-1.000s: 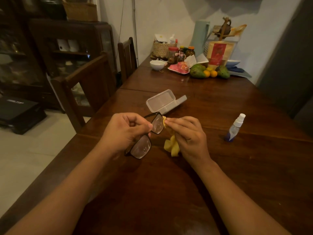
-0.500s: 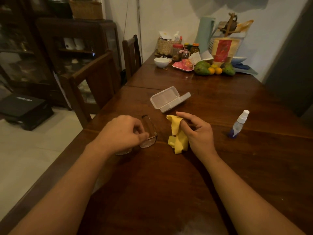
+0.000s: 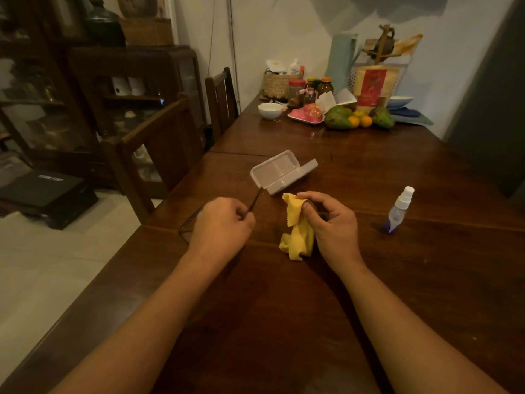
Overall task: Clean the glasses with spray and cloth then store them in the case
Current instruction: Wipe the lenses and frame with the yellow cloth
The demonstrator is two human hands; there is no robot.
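Observation:
My left hand (image 3: 222,220) is closed around the dark-framed glasses (image 3: 188,226), low over the wooden table (image 3: 284,322). One lens pokes out at the hand's left side and a temple arm sticks up toward the case. My right hand (image 3: 331,223) grips the yellow cloth (image 3: 297,236), which hangs down onto the table. The clear plastic case (image 3: 281,172) lies open just beyond both hands. A small spray bottle (image 3: 397,210) with a white nozzle stands upright to the right of my right hand.
Two wooden chairs (image 3: 167,149) stand along the table's left edge. At the far end sit a white bowl (image 3: 270,110), a pink plate (image 3: 305,115), fruit (image 3: 341,119), jars and a basket. A dark cabinet (image 3: 119,89) is at the left.
The cloth has come off the lens and my hands have separated. My left hand lowered and turned the glasses toward the table's left edge. My right hand stays closed on the cloth.

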